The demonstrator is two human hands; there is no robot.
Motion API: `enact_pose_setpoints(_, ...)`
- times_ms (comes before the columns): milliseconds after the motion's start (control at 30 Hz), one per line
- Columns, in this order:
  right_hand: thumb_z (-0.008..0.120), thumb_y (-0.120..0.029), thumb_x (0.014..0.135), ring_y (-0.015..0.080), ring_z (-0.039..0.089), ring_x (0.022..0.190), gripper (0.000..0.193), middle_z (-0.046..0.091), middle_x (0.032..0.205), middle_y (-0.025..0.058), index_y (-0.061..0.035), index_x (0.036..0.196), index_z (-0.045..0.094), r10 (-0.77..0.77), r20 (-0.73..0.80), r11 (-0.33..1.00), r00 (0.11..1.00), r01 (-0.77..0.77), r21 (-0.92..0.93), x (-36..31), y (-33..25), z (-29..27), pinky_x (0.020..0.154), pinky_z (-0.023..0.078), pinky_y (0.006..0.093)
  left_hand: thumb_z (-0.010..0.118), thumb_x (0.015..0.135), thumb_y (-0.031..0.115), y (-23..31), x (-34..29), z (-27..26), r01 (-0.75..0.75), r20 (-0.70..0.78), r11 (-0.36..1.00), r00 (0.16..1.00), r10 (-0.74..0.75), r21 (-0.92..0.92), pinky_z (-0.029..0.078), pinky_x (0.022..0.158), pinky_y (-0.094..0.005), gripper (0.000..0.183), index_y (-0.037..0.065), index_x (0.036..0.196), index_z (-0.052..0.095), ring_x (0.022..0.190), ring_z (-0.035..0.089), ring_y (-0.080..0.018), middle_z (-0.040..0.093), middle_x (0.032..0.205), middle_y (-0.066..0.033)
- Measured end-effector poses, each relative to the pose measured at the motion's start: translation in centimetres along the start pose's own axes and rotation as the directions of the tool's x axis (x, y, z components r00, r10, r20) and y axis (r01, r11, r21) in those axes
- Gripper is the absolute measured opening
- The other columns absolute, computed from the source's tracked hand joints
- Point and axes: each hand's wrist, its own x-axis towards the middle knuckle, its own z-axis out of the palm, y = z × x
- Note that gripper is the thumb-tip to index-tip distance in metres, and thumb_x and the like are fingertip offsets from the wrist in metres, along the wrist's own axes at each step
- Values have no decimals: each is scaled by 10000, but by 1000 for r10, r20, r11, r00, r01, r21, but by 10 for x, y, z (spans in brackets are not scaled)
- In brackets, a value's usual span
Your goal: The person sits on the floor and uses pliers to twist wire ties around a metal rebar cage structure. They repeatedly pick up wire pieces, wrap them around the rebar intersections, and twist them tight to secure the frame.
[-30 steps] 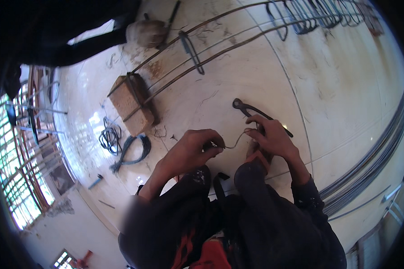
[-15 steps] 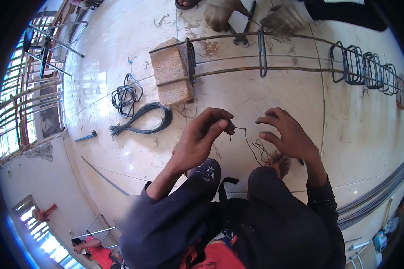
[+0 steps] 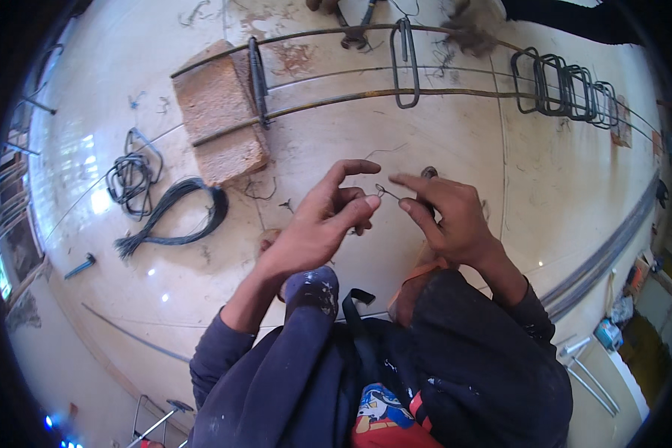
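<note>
A short piece of thin dark wire (image 3: 388, 193) with a small loop at its end stretches between my hands, above the floor in front of my knees. The loop is at the thumb tip of my left hand (image 3: 317, 224), whose thumb presses toward the curled fingers while the index finger sticks out. At the other end, the thumb of my right hand (image 3: 452, 216) meets the wire, its index finger raised and slightly blurred. Beyond both hands lies a frame of long steel bars (image 3: 313, 107) carrying a rectangular stirrup (image 3: 415, 78), propped on a rough block (image 3: 216, 119).
More stirrups (image 3: 552, 86) hang bunched on the bars at right. A tied wire bundle (image 3: 179, 216), tangled bent bars (image 3: 131, 175) and a hammer-like tool (image 3: 80, 266) lie at left. Another person's blurred hand (image 3: 470, 30) and pincers (image 3: 357, 26) are at the far side. Long rods (image 3: 605, 243) line the right.
My right hand has come in to the wire, meeting my left hand's end. The view has shifted, so the frame and block appear further left and up. The other person's hands have moved.
</note>
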Motion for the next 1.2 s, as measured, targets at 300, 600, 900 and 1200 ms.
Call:
enact_pose_setpoints(300,635,-115,852,196,637,626,170,670,759,100,-61,1010,664,37,-233,985,972,-75,-157,3,10,18,524,485,296,620,885,142,-25,24,-17,-373,-55,825,899,435,424,445,619,-361,284,-8,1111,536,652,577,-293,569,701,-132)
enact_pose_setpoints(600,502,-49,933,92,569,588,232,636,755,79,-25,1154,570,332,219,685,918,-394,613,29,-33,21,495,455,247,729,770,91,-22,17,-35,-576,-158,674,694,702,463,442,586,-354,114,27,795,637,666,585,-273,600,704,-97)
enact_pose_setpoints(900,576,82,785,220,649,583,297,644,741,121,-30,1057,619,-181,-289,967,940,116,-226,36,-23,43,521,505,319,735,764,61,-23,26,-36,-646,-191,677,659,728,352,450,554,-306,105,8,751,645,593,588,-200,627,663,-99)
enact_pose_setpoints(1200,518,85,844,162,650,624,224,661,809,129,9,1036,605,161,-338,985,927,-127,121,11,-27,19,539,507,301,725,814,128,3,42,-18,-473,-57,867,872,486,158,462,598,-278,173,-24,784,648,633,589,-131,652,710,-90)
